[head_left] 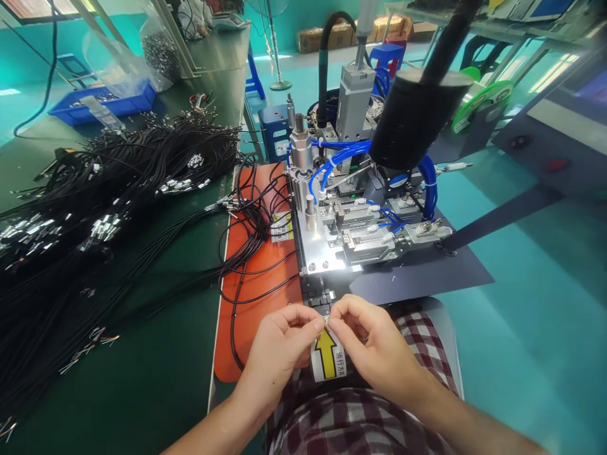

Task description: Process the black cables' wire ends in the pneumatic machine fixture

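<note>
Head view: left hand (pixel 283 338) and right hand (pixel 374 338) flank the arrow label (pixel 327 361), both pinching a tiny piece (pixel 325 321) too indistinct to identify.

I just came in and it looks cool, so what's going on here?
A person sits with their left hand and right hand close together, fingertips pinched, just in front of a metal machine. Anything between the fingertips is too small to make out. Below them is a label with a yellow arrow. Thin black cables lie over the orange board, and a big heap of cables lies on the green table.
</note>
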The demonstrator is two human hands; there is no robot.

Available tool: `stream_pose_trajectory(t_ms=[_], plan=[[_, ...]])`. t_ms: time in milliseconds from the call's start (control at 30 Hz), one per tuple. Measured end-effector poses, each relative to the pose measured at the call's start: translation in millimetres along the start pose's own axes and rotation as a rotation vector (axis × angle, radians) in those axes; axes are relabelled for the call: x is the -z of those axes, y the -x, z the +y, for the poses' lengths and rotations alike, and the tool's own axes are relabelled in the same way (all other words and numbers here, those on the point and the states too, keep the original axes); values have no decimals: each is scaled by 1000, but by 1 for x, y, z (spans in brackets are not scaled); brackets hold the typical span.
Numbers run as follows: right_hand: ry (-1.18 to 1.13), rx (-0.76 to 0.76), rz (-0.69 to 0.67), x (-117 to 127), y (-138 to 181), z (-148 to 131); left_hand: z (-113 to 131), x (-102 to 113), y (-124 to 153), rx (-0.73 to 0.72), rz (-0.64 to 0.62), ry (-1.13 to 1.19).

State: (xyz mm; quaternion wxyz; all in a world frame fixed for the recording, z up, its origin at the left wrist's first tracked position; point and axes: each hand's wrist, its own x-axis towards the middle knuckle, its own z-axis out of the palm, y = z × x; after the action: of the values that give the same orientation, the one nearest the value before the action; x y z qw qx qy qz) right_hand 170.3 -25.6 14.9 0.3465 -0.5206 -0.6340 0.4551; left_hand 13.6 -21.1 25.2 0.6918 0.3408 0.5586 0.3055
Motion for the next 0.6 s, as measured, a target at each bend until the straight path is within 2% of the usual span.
stream_pose_trajectory(t_ms=[100, 300, 367, 600], plan=[[24, -2, 12, 0, 0, -2, -3, 1, 0, -39, 4, -59], [-263, -195, -68, -4, -2, 10, 1, -1, -2, 23, -3, 17], [-263, -226, -56, -2, -3, 12, 2, 0, -3, 42, -1, 30], [-72, -85, 17, -1, -5, 5, 1, 1, -3, 37, -23, 39]])
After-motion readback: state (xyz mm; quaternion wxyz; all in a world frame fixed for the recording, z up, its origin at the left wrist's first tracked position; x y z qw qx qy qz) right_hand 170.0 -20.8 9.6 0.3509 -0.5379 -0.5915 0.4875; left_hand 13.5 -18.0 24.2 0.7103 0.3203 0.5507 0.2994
